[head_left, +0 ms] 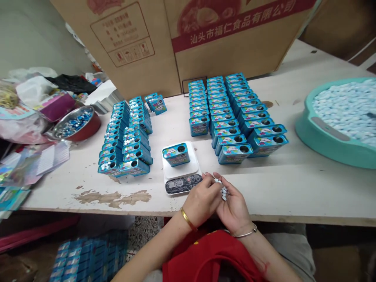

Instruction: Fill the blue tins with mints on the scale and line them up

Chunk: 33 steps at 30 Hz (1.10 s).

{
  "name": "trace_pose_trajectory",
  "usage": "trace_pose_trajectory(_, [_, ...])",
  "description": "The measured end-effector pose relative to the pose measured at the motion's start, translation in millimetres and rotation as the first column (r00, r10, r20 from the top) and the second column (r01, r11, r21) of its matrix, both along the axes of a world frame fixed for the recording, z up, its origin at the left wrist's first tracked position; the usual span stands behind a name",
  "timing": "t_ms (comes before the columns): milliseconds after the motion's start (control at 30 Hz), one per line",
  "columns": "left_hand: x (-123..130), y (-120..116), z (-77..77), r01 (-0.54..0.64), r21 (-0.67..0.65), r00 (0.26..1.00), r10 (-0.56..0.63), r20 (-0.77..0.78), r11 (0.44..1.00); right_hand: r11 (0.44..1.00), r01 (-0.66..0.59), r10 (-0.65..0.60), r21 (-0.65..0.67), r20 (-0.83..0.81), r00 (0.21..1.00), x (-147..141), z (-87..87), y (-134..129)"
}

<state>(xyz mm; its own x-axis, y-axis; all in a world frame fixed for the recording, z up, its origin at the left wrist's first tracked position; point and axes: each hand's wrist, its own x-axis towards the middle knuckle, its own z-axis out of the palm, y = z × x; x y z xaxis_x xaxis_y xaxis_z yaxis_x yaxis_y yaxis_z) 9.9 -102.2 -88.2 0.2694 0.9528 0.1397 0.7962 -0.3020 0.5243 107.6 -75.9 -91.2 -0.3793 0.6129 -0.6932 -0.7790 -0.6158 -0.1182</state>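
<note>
Pretty bright, flat light across the counter (308, 192), no obvious source, and only soft shadows. The wide-angle lens bows everything near the edges, the steel bowl (93, 113) throws some glare, it's murky under the counter, and the fingers (209, 181) look slightly soft.

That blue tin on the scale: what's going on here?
A person at a worn white table holds small white candies between the left hand and right hand, beside a digital scale carrying one blue tin. Rows of matching tins stand on the table, and a teal tub of pale candies sits to the right.
</note>
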Motion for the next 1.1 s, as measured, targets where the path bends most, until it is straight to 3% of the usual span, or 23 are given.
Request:
trace_pose_trajectory(133, [-3.9, 5.8, 0.9, 0.030, -0.033, 0.999, -0.030, -0.022, 0.999, 1.000, 0.005, -0.005, 0.003, -0.025, 1.000, -1.6, 1.9, 0.3])
trace_pose_trajectory(267, [-5.4, 9.2, 4.1, 0.004, 0.046, 0.988, -0.011, 0.152, 0.999, 1.000, 0.016, -0.015, 0.024, -0.037, 0.999, -2.7, 4.8, 1.6])
trace_pose_trajectory(400, [-17.6, 18.1, 20.1, -0.138, 0.045, 0.920, 0.111, 0.376, 0.989, 0.999, 0.033, -0.032, 0.026, -0.045, 0.998, -7.6, 9.3, 7.8])
trace_pose_trajectory(533, [-49.6, 39.4, 47.7, -0.308, 0.070, 0.860, 0.246, 0.447, 0.949, 0.998, 0.056, -0.053, 0.027, -0.090, 0.995, -11.9, 15.1, 12.4])
trace_pose_trajectory(667, [-82.2, 60.6, 64.8, -0.371, 0.113, 0.892, 0.320, 0.319, 0.922, 0.998, 0.061, -0.060, 0.009, -0.094, 0.994, -10.3, 15.2, 11.8])
trace_pose_trajectory(833, [-95.1, 67.2, 72.6, -0.294, 0.150, 0.954, 0.300, -0.020, 0.944, 0.999, 0.053, -0.053, 0.004, -0.068, 0.996, -4.5, 11.4, 10.2])
trace_pose_trajectory(1100, [-98.9, 64.2, 79.2, -0.238, 0.117, 0.970, 0.242, -0.026, 0.964, 0.998, 0.059, -0.058, 0.014, -0.055, 0.997, 2.7, 4.9, 8.0])
